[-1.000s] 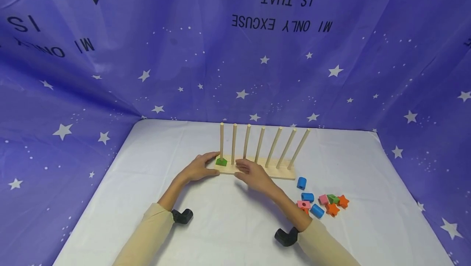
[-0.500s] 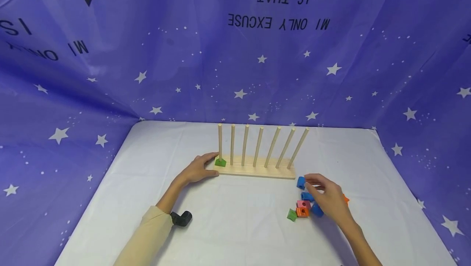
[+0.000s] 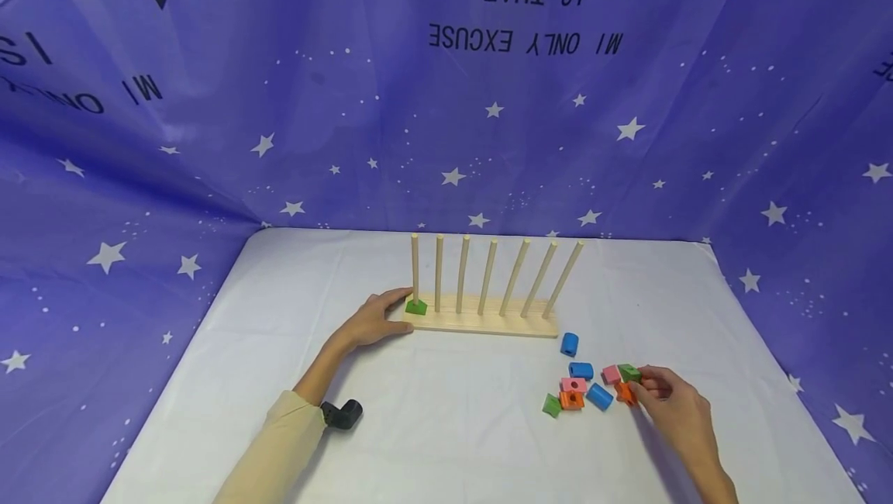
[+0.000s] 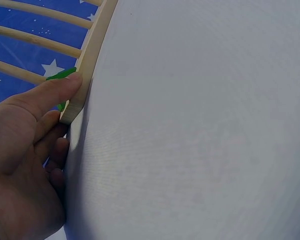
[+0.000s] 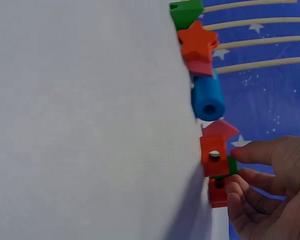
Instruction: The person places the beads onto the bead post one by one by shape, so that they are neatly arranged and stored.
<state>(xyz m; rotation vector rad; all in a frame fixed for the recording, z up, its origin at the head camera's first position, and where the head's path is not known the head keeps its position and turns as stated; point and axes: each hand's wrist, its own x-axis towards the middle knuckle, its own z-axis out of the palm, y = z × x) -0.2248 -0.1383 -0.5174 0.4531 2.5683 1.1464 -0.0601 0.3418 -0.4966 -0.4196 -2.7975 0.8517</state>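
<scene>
A wooden peg board [image 3: 481, 322] with a row of upright pegs stands on the table. A green bead [image 3: 416, 308] sits at the foot of its leftmost peg. My left hand [image 3: 373, 319] grips the board's left end, thumb on the front edge and fingers at the far side; the left wrist view shows the thumb [image 4: 65, 87] against the wood. To the right, my right hand [image 3: 677, 411] reaches into the loose beads, fingertips by a green bead [image 3: 629, 373] and an orange star bead [image 3: 625, 394]. In the right wrist view a gap shows between thumb and fingers, beside an orange bead [image 5: 214, 156].
Several more beads lie near the board's right end: blue cylinders [image 3: 580, 370], a pink bead [image 3: 574, 384], another orange bead [image 3: 572, 400] and a green one [image 3: 551, 405]. Behind the white tabletop [image 3: 446, 426] hangs a purple star-printed cloth [image 3: 391, 139].
My right hand has left the pegs and moved right, past the blue beads, to the right side of the bead group. My left hand has stayed on the board's end.
</scene>
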